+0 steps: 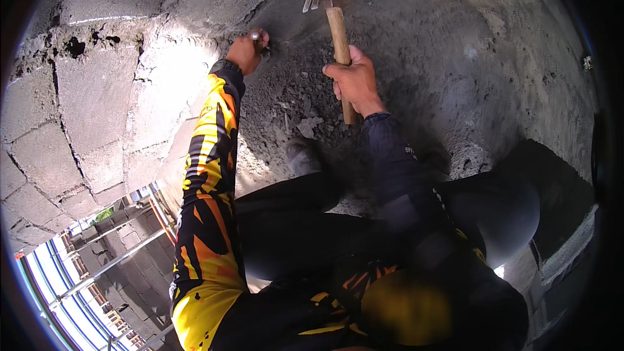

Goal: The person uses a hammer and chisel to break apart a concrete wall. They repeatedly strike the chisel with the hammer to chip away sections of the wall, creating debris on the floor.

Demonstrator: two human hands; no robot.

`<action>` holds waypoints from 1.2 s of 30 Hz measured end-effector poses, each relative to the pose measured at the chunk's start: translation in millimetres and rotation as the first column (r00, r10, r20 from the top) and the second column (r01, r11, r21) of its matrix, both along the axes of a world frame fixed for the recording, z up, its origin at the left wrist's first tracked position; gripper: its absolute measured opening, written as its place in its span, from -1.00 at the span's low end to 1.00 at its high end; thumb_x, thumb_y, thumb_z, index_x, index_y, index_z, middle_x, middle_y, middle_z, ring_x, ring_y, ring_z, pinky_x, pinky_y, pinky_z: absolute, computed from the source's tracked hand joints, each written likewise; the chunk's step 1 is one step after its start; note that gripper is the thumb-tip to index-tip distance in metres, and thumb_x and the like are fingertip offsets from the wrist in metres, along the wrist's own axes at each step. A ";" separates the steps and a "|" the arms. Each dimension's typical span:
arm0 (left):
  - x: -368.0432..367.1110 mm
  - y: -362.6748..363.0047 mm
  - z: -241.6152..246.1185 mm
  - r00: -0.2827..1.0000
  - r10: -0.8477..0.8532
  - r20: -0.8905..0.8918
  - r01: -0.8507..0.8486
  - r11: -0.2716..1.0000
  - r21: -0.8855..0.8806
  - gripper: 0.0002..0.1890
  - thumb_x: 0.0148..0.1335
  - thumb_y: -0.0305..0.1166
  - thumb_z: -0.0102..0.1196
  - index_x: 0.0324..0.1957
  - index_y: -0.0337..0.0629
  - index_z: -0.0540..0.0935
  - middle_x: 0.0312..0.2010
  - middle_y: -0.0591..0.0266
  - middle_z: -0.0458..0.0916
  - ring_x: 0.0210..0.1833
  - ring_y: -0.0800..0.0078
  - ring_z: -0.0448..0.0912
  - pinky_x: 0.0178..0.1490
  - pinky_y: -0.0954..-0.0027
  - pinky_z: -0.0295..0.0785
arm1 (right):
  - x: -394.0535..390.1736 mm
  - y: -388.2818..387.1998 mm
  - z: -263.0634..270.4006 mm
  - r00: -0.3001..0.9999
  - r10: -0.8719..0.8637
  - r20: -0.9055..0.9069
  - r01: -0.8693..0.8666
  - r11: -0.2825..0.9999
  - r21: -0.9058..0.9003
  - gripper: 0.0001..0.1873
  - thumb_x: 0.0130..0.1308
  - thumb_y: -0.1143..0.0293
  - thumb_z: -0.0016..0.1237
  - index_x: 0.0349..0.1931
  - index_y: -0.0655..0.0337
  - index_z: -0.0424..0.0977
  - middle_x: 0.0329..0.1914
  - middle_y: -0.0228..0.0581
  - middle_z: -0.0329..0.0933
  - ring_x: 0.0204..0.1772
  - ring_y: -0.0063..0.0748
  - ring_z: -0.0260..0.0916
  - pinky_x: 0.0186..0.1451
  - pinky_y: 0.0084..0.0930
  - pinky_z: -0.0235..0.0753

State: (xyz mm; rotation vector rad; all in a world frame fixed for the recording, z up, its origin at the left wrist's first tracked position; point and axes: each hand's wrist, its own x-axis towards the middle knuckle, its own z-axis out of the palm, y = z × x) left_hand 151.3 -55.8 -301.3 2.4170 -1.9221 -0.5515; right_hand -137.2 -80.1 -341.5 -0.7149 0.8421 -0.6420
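My right hand (355, 78) is closed around the wooden handle of a hammer (337, 34), whose blurred head is up near the plastered surface. To its left, my left hand (247, 51) grips a metal chisel or rod (255, 36); only its bright round end shows above the fingers. The tool's lower end is hidden, close to the corner where the block wall (97, 92) meets the grey surface. Crumbled mortar (309, 102) lies between and below my hands.
A rough grey cement surface (468, 48) curves along the right. My dark shoe (303, 156) is by the rubble, below my hands. A concrete block (546, 214) stands at the lower right. Metal scaffold pipes (112, 263) and another block wall show at the lower left.
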 end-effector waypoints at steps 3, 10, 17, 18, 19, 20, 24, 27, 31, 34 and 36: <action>8.0 -14.2 -5.7 0.983 -0.176 0.055 0.174 0.984 0.039 -0.89 0.36 -0.43 -0.07 -0.13 -0.13 0.49 -0.34 0.04 0.63 -0.21 -0.01 0.63 -0.14 0.16 0.47 | -2.1 -11.5 17.6 0.999 -0.043 0.016 0.044 0.990 -0.135 -0.66 0.11 0.51 0.12 -0.10 0.30 0.37 -0.58 -0.41 0.34 -0.68 -0.61 0.27 -0.65 -0.53 0.27; 33.6 -5.2 -24.1 0.942 -0.263 -0.207 0.250 0.964 -0.086 -0.77 0.38 -0.25 -0.03 -0.10 -0.18 0.55 -0.30 -0.13 0.65 -0.15 -0.13 0.61 -0.11 0.07 0.48 | 31.8 12.4 23.9 0.980 -0.189 -0.056 0.112 0.766 -0.633 -0.52 0.11 0.39 0.09 0.07 0.28 0.37 -0.33 0.05 0.58 -0.23 0.11 0.59 -0.14 -0.19 0.52; 46.2 14.0 -10.8 0.952 -0.288 -0.098 0.285 0.957 -0.046 -0.83 0.35 -0.50 -0.01 -0.06 -0.23 0.56 -0.24 0.02 0.68 -0.09 0.18 0.68 -0.02 0.25 0.52 | 38.5 10.7 31.8 0.789 0.126 -0.601 -0.438 0.802 -0.406 -0.45 0.13 0.30 0.09 0.15 0.30 0.42 -0.14 0.19 0.60 0.01 0.16 0.56 0.06 -0.15 0.50; 46.7 13.7 -8.6 0.961 -0.226 -0.158 0.218 0.974 -0.065 -0.82 0.31 -0.53 0.02 -0.06 -0.23 0.55 -0.23 0.04 0.68 -0.09 0.17 0.68 -0.03 0.26 0.52 | 38.2 4.7 40.7 0.818 0.089 -0.568 -0.394 0.807 -0.440 -0.53 0.13 0.31 0.07 0.06 0.31 0.45 -0.18 0.16 0.61 -0.05 0.17 0.57 0.02 -0.14 0.51; 45.6 15.6 -8.2 0.964 -0.210 -0.165 0.201 0.977 -0.070 -0.82 0.31 -0.55 0.01 -0.06 -0.22 0.55 -0.23 0.05 0.68 -0.08 0.17 0.68 -0.04 0.25 0.52 | 38.1 0.9 50.0 0.871 -0.016 -0.491 -0.283 0.800 -0.529 -0.63 0.11 0.35 0.08 -0.08 0.32 0.46 -0.28 0.11 0.61 -0.15 0.18 0.58 -0.12 -0.18 0.53; 45.1 14.8 -8.2 0.971 -0.170 -0.167 0.164 0.985 -0.047 -0.81 0.30 -0.56 0.00 -0.06 -0.22 0.55 -0.23 0.05 0.69 -0.08 0.16 0.68 -0.04 0.25 0.52 | 38.7 -2.7 57.9 0.921 -0.110 -0.374 -0.147 0.790 -0.595 -0.65 0.10 0.37 0.09 -0.10 0.31 0.44 -0.32 0.07 0.60 -0.19 0.17 0.59 -0.18 -0.22 0.52; 41.4 12.3 -13.1 0.966 -0.236 -0.101 0.240 0.971 0.022 -0.82 0.36 -0.46 -0.05 -0.05 -0.18 0.54 -0.22 0.04 0.68 -0.04 0.05 0.66 -0.02 0.18 0.51 | 54.6 5.7 64.9 0.929 -0.334 0.159 0.352 0.666 -0.657 -0.67 0.08 0.45 0.09 -0.12 0.28 0.41 -0.41 0.00 0.59 -0.24 0.12 0.61 -0.29 -0.31 0.50; 41.9 7.5 -12.8 0.867 -0.444 -0.226 0.409 0.894 -0.185 -0.85 0.28 -0.41 0.02 -0.11 -0.11 0.46 -0.33 -0.06 0.62 -0.18 -0.14 0.59 -0.12 0.08 0.46 | 66.7 32.1 44.8 0.921 -0.351 -0.171 0.098 0.632 -0.769 -0.67 0.10 0.42 0.08 -0.11 0.25 0.40 -0.38 0.03 0.60 -0.21 0.16 0.60 -0.24 -0.26 0.53; 41.5 7.1 -12.4 0.964 -0.174 -0.202 0.191 0.979 0.066 -0.86 0.27 -0.41 -0.03 -0.14 -0.13 0.46 -0.35 -0.14 0.60 -0.19 -0.19 0.58 -0.13 0.06 0.45 | 56.7 40.8 34.0 0.723 -0.015 -0.691 -0.503 0.674 -0.541 -0.70 0.12 0.35 0.09 -0.13 0.22 0.43 -0.33 0.10 0.60 -0.19 0.26 0.56 -0.14 -0.16 0.55; 43.7 6.0 -21.1 0.914 -0.318 -0.251 0.308 0.948 -0.079 -0.88 0.25 -0.45 -0.06 -0.17 -0.12 0.45 -0.38 -0.15 0.57 -0.23 -0.20 0.56 -0.17 0.07 0.43 | 50.3 29.7 51.4 0.835 -0.150 -0.530 -0.299 0.685 -0.665 -0.70 0.15 0.31 0.11 -0.15 0.21 0.45 -0.27 0.10 0.62 -0.17 0.22 0.58 -0.12 -0.16 0.55; 48.6 4.3 -31.3 0.891 -0.409 -0.196 0.386 0.911 -0.147 -0.87 0.19 -0.53 -0.08 -0.21 -0.10 0.42 -0.44 -0.12 0.51 -0.32 -0.18 0.52 -0.22 0.09 0.39 | 54.1 25.3 65.0 0.931 -0.248 -0.269 -0.029 0.682 -0.731 -0.75 0.14 0.35 0.11 -0.21 0.23 0.46 -0.34 0.02 0.58 -0.24 0.13 0.56 -0.15 -0.19 0.54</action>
